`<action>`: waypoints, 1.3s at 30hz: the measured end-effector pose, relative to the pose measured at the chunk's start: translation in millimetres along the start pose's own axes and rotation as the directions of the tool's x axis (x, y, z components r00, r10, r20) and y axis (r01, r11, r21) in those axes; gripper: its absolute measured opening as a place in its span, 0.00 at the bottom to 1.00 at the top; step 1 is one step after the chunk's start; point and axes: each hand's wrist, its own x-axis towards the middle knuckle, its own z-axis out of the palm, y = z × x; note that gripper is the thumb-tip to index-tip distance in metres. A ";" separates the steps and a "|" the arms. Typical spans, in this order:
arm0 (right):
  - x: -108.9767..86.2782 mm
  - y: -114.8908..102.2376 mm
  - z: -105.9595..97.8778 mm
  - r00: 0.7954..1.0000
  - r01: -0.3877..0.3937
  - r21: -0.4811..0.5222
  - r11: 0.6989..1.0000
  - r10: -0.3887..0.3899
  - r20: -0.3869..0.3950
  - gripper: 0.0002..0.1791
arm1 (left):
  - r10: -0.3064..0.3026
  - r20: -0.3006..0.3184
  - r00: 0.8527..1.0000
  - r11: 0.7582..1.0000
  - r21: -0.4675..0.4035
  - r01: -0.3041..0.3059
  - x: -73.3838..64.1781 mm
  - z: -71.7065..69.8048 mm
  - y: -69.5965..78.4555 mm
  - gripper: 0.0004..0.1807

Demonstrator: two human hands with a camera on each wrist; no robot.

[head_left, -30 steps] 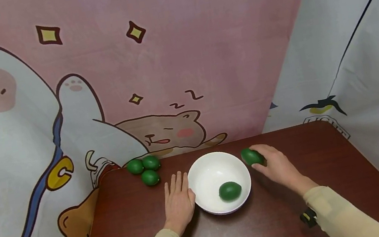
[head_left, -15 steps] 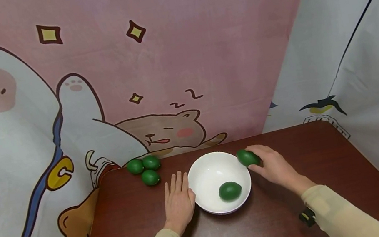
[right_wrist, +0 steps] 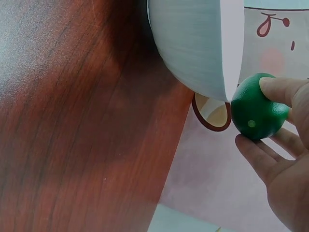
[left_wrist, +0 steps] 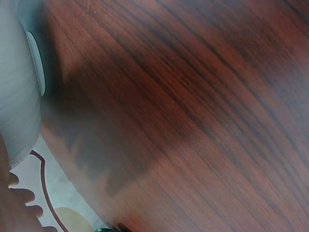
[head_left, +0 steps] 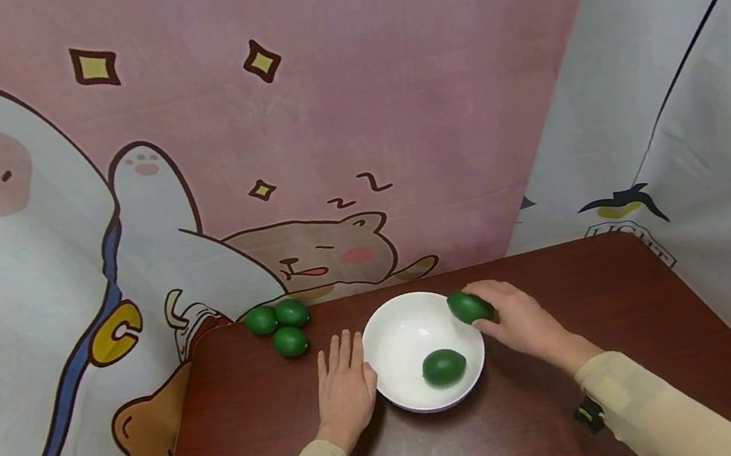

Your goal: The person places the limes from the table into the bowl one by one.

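A white bowl (head_left: 395,337) stands on the table with one green lime (head_left: 444,368) lying inside, toward its near right. My right hand (head_left: 525,322) holds a second lime (head_left: 470,306) at the bowl's upper right rim, overlapping the rim in the head view. The right wrist view shows the thumb and fingers pinching this lime (right_wrist: 258,107) beside the bowl's edge (right_wrist: 231,53). My left hand (head_left: 346,390) rests against the left side of the bowl with its fingers straight. In the left wrist view, the fingers (left_wrist: 21,195) show at the lower left, by the bowl's wall (left_wrist: 19,96).
Several limes (head_left: 290,341) lie grouped at the back left of the reddish-brown table (head_left: 247,428). A pink and white cartoon-printed cloth (head_left: 431,102) hangs behind the table's far edge. A dark wrist device (head_left: 589,414) sits under the right sleeve.
My right hand has moved left with its lime, from beside the bowl to over its upper right rim. The left hand, the bowl and the other limes have stayed put.
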 end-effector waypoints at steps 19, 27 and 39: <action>8.7 -13.1 5.3 0.995 0.044 -0.046 0.998 -0.040 0.086 0.30 | -0.003 0.002 1.000 1.000 0.003 0.003 -0.1 -0.1 -0.5 0.30; 10.8 -16.1 6.8 0.994 0.061 -0.063 0.996 -0.055 0.100 0.31 | 0.000 -0.005 1.000 1.000 -0.001 0.000 0.8 0.6 -0.9 0.29; 13.4 -16.5 11.7 0.989 0.075 -0.063 0.995 -0.067 0.129 0.30 | 0.009 -0.017 1.000 1.000 0.006 -0.009 0.7 1.8 -1.8 0.29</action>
